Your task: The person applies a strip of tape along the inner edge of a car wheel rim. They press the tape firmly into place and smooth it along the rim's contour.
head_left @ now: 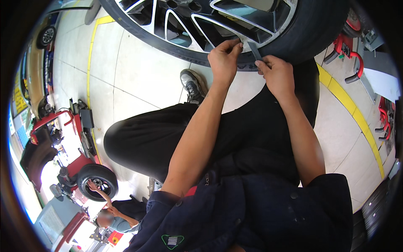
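Work on the wheel [224, 26] at top centre appears to be in hand, probably fitting or dressing something along its rim [268, 40]. Right hand [277, 75] pinches the lower end of a grey strip [254, 51], its tip up by the rim; left hand [224, 59] has thumb and fingers drawn together there, though whether they grip anything small I cannot tell. The next move likely calls for careful alignment. Counted: two hands, one strip, one wheel being worked, one shoe [193, 87] showing, one mounted tyre [110, 180] lower left.
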Demonstrator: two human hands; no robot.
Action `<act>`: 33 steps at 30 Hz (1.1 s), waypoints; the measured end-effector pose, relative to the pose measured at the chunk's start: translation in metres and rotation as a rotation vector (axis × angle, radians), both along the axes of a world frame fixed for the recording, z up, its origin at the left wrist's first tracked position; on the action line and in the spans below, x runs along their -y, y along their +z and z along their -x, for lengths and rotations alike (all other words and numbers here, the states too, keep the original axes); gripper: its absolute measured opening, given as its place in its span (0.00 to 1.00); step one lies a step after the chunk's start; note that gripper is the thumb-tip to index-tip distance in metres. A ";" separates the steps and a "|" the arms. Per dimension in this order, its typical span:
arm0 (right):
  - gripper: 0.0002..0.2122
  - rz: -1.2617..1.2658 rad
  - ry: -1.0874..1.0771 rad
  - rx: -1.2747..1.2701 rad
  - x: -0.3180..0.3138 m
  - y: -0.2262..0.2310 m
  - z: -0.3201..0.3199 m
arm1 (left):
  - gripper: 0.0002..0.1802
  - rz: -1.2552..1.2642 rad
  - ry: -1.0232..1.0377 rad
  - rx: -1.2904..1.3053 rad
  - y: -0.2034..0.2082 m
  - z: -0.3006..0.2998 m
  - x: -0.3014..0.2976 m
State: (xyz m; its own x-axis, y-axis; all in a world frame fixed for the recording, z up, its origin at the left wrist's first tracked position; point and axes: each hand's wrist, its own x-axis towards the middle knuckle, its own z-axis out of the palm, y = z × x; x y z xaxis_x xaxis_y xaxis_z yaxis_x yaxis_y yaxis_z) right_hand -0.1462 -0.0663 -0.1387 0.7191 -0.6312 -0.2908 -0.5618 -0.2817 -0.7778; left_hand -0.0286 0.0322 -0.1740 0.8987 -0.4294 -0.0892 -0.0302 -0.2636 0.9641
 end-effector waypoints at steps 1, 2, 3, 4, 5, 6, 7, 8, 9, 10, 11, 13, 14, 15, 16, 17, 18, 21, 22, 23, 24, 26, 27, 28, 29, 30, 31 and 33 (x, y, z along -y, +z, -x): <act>0.09 0.002 -0.007 0.014 0.001 -0.001 -0.001 | 0.09 0.002 0.008 -0.001 -0.001 -0.001 0.001; 0.09 0.003 -0.013 0.026 0.001 -0.006 -0.001 | 0.09 0.008 0.007 0.000 -0.002 -0.002 0.002; 0.09 0.004 -0.019 0.037 0.001 -0.008 -0.001 | 0.10 0.014 0.006 0.000 -0.002 -0.003 0.003; 0.09 0.003 -0.038 0.059 0.001 -0.008 -0.003 | 0.10 0.020 0.004 0.001 -0.003 -0.004 0.005; 0.09 -0.001 -0.057 0.075 0.000 -0.008 -0.004 | 0.10 0.017 -0.009 -0.013 -0.003 -0.006 0.005; 0.09 -0.005 -0.076 0.092 -0.001 -0.008 -0.005 | 0.11 0.013 -0.022 -0.027 -0.003 -0.009 0.005; 0.09 0.004 -0.083 0.078 -0.002 -0.007 -0.006 | 0.11 0.009 -0.035 -0.040 -0.004 -0.012 0.005; 0.09 0.013 -0.091 0.064 -0.002 -0.006 -0.008 | 0.11 0.022 -0.040 -0.053 -0.003 -0.013 0.006; 0.09 0.021 -0.100 0.049 -0.002 -0.006 -0.009 | 0.11 0.034 -0.046 -0.066 -0.003 -0.014 0.007; 0.08 0.046 -0.095 0.051 0.000 -0.007 -0.008 | 0.11 0.045 -0.051 -0.078 -0.003 -0.014 0.008; 0.08 0.066 -0.092 0.057 0.000 -0.009 -0.008 | 0.11 0.037 -0.055 -0.071 -0.003 -0.014 0.009; 0.08 0.077 -0.086 0.057 0.001 -0.010 -0.008 | 0.10 0.029 -0.058 -0.068 -0.004 -0.014 0.010; 0.08 0.067 -0.084 0.051 0.001 -0.008 -0.008 | 0.10 0.023 -0.059 -0.066 -0.004 -0.014 0.010; 0.08 0.057 -0.082 0.046 0.001 -0.008 -0.008 | 0.10 0.015 -0.064 -0.062 -0.005 -0.015 0.010; 0.08 0.047 -0.091 0.061 0.001 -0.010 -0.008 | 0.10 0.007 -0.069 -0.058 -0.005 -0.016 0.010; 0.08 0.036 -0.101 0.076 0.001 -0.013 -0.008 | 0.10 -0.002 -0.074 -0.053 -0.005 -0.017 0.009; 0.09 0.024 -0.112 0.092 0.001 -0.015 -0.007 | 0.10 0.012 -0.075 -0.063 -0.006 -0.017 0.009; 0.09 0.031 -0.105 0.111 0.002 -0.014 -0.007 | 0.10 0.049 -0.084 -0.089 -0.006 -0.019 0.009; 0.09 0.029 -0.104 0.100 0.003 -0.013 -0.007 | 0.10 0.056 -0.089 -0.094 -0.006 -0.018 0.009; 0.09 0.028 -0.102 0.092 0.005 -0.013 -0.007 | 0.10 0.065 -0.095 -0.097 -0.005 -0.019 0.011; 0.09 0.027 -0.101 0.084 0.006 -0.012 -0.007 | 0.11 0.049 -0.094 -0.106 -0.004 -0.019 0.012; 0.08 0.059 -0.081 0.084 0.008 -0.012 -0.006 | 0.12 0.022 -0.092 -0.127 0.001 -0.017 0.013; 0.08 0.078 -0.071 0.082 0.009 -0.013 -0.005 | 0.13 -0.053 -0.083 -0.118 0.004 -0.014 0.014; 0.08 0.096 -0.062 0.099 0.010 -0.013 -0.004 | 0.14 -0.127 -0.073 -0.109 0.006 -0.010 0.015; 0.07 0.117 -0.051 0.115 0.011 -0.012 -0.003 | 0.15 -0.199 -0.061 -0.101 0.012 -0.005 0.017; 0.07 0.136 -0.038 0.134 0.013 -0.012 -0.002 | 0.18 -0.255 -0.084 -0.137 0.018 0.002 0.020; 0.07 0.119 -0.035 0.096 0.015 -0.012 -0.002 | 0.18 -0.272 -0.103 -0.156 0.025 0.014 0.024; 0.07 0.086 -0.027 0.020 0.018 -0.010 -0.001 | 0.19 -0.259 -0.051 -0.225 0.028 0.030 0.031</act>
State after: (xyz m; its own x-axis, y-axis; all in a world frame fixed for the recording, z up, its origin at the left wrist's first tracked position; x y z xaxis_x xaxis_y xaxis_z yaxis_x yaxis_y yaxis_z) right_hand -0.1448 -0.0845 -0.1486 0.7069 -0.6721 -0.2203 -0.5545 -0.3332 -0.7625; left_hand -0.0585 0.0009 -0.1464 0.8222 -0.4106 -0.3943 0.1557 -0.5040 0.8496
